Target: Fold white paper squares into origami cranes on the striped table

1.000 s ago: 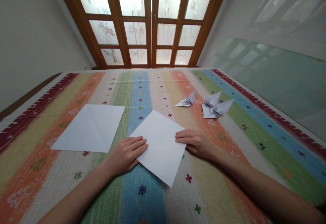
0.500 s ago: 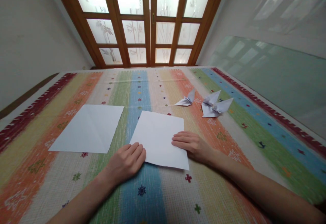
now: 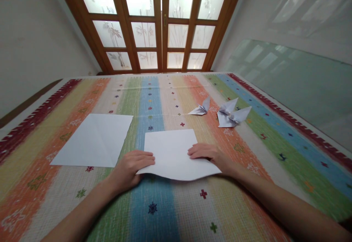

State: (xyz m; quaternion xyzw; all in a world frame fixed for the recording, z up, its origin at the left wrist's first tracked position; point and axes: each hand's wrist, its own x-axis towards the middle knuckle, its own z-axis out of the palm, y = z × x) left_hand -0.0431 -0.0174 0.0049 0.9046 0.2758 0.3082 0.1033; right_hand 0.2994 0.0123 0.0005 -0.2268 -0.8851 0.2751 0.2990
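Observation:
A white sheet of paper (image 3: 170, 154) lies in front of me, its near edge bowed and lifted off the cloth. My left hand (image 3: 134, 167) grips its left edge, fingers on top and the thumb hidden below. At the right edge, my right hand (image 3: 213, 157) holds it the same way, its thumb out of sight under the paper. To the left, another white sheet of paper (image 3: 93, 139) lies flat, with a faint crease and a ragged right edge.
Folded paper cranes stand at the back right: a single crane (image 3: 202, 108) and a cluster of folded paper (image 3: 232, 113) beside it. A striped tablecloth (image 3: 154, 216) covers the table. Beyond are wooden doors (image 3: 162, 44) with glass panes and a pale wall (image 3: 297, 66) on the right.
The held sheet has turned to lie squarer to me and come slightly nearer, its near edge now curving up. My left hand has shifted left and changed its hold on the edge.

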